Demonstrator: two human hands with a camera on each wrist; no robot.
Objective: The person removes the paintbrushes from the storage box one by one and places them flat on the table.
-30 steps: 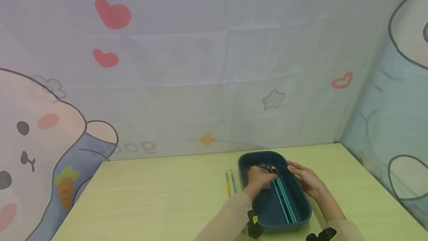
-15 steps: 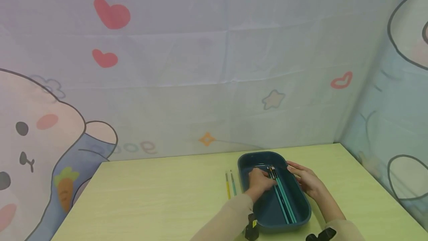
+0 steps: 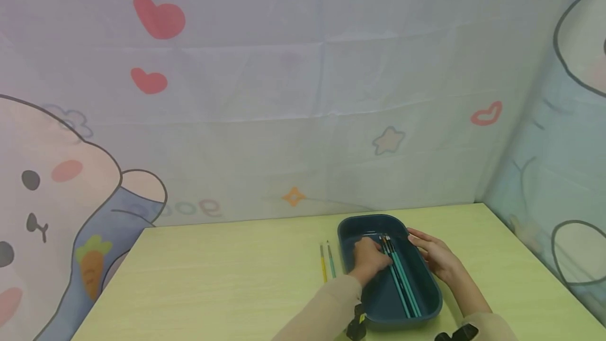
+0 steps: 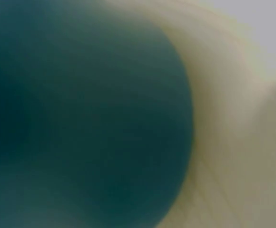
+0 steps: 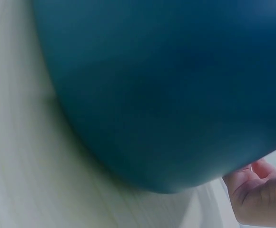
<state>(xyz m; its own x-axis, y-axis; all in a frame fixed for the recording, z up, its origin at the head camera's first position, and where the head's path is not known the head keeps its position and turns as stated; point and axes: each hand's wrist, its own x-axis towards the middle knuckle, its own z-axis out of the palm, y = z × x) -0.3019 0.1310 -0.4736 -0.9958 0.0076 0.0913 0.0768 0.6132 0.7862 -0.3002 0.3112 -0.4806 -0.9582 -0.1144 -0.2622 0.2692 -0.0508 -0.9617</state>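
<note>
A dark blue-green tray (image 3: pixel 379 307) lies on the table at the right of the head view. Several teal paintbrushes (image 3: pixel 402 283) rest lengthwise inside it, side by side. My left hand (image 3: pixel 371 259) reaches over the tray's left wall, its thumb side touching the brushes; its fingertips are hidden. At the far right part of the rim, my right hand (image 3: pixel 437 259) holds the tray, fingertips on the edge. In the right wrist view part of that hand (image 5: pixel 266 192) shows against the tray wall (image 5: pixel 142 104). Blurred tray wall (image 4: pixel 104 114) fills much of the left wrist view.
Left of the tray, a yellow-handled brush (image 3: pixel 323 264) and a green-handled brush (image 3: pixel 331 259) lie on the pale table (image 3: pixel 227 272), partly covered by the left sleeve (image 3: pixel 324 309). A printed cloth (image 3: pixel 265 88) hangs behind the table.
My left hand has shifted slightly toward me along the brushes, leaving more of their far ends visible. The right hand and the tray stay almost where they were.
</note>
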